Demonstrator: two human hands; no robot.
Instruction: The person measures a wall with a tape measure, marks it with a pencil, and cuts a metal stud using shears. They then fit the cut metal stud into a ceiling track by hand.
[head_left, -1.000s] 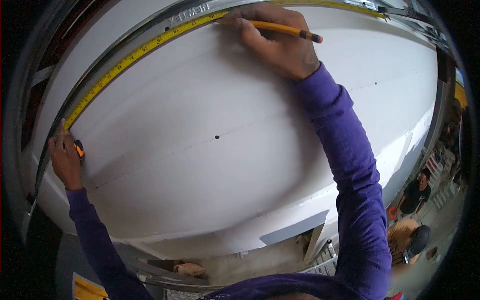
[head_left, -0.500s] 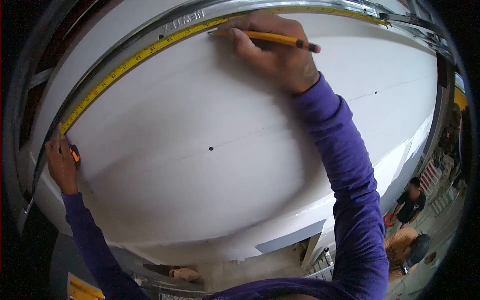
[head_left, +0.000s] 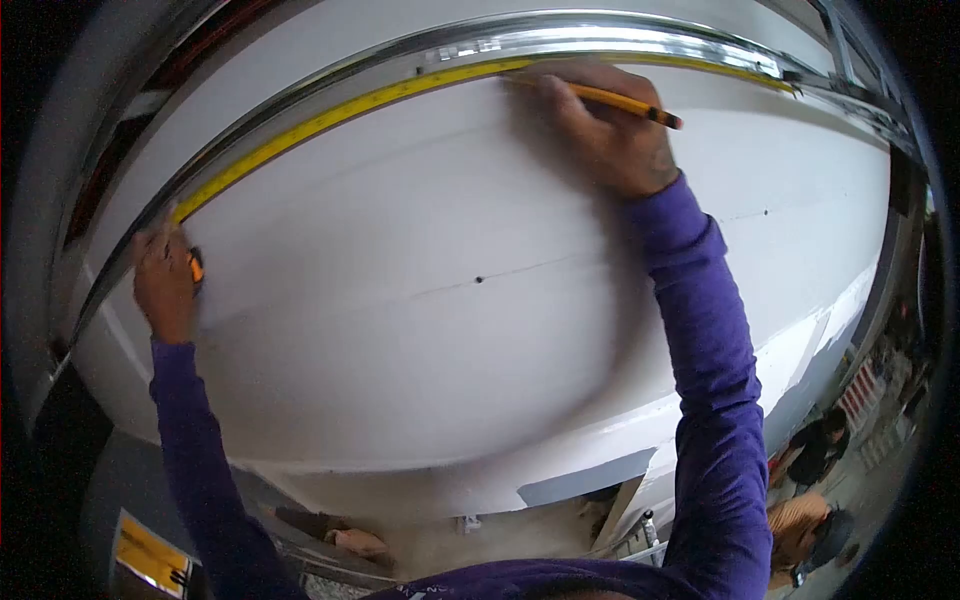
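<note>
Tape (head_left: 330, 115) already stretched along the top edge of the board (head_left: 450, 300), left hand (head_left: 165, 285) closed on its case, right hand (head_left: 600, 135) gripping the pencil (head_left: 625, 102) with tip at the tape (no mark visible yet), so marking remains.
</note>
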